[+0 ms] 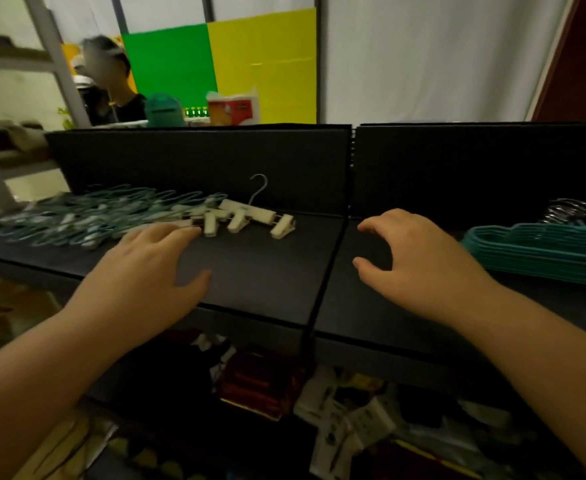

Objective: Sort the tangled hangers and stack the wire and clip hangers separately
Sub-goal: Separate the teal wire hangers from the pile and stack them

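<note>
Left hand [146, 268] spread, reaching for clip hangers [246, 218] beyond its fingertips; right hand [419, 261] loosely curled, empty; best lifted singly.

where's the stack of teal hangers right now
In the head view the stack of teal hangers lies at the far right of the dark shelf, just right of the right hand, which is not touching it.

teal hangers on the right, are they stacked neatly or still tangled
Stacked neatly. The teal hangers lie flat, one on another with outlines aligned, on the black shelf. Their metal hooks bunch together at the back.
</note>
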The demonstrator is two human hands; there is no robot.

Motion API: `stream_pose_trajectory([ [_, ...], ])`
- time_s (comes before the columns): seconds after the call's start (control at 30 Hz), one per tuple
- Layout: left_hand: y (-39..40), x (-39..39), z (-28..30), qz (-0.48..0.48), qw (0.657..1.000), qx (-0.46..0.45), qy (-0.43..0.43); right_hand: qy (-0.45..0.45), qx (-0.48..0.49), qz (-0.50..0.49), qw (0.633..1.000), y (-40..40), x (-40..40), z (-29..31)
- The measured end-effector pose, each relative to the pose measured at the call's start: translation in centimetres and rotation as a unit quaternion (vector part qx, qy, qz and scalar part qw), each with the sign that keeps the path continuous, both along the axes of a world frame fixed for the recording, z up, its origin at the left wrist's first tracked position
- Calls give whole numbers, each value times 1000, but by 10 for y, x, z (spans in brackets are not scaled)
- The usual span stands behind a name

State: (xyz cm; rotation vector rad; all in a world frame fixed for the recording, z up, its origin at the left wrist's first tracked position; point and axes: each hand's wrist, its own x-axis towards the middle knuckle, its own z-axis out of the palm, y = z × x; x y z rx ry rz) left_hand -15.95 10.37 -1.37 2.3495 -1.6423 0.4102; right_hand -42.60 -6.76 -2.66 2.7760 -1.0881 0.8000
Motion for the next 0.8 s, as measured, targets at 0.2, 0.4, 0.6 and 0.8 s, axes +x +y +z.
stream_pose_trajectory([
  [0.2, 35, 76, -4, 20, 1000, 8, 7, 10, 9, 16, 1000, 29, 91, -4],
  [0.4, 20, 143, -11, 19, 1000, -1, 16, 19, 30, 59, 998, 21, 172, 0],
  [0.6, 1, 203, -11, 15, 1000, -8, 14, 6, 21, 83, 996, -8, 237, 17],
  [0.8, -19, 272, -3, 35, 998, -27, 41, 17, 40, 56, 997, -24, 293, 23],
])
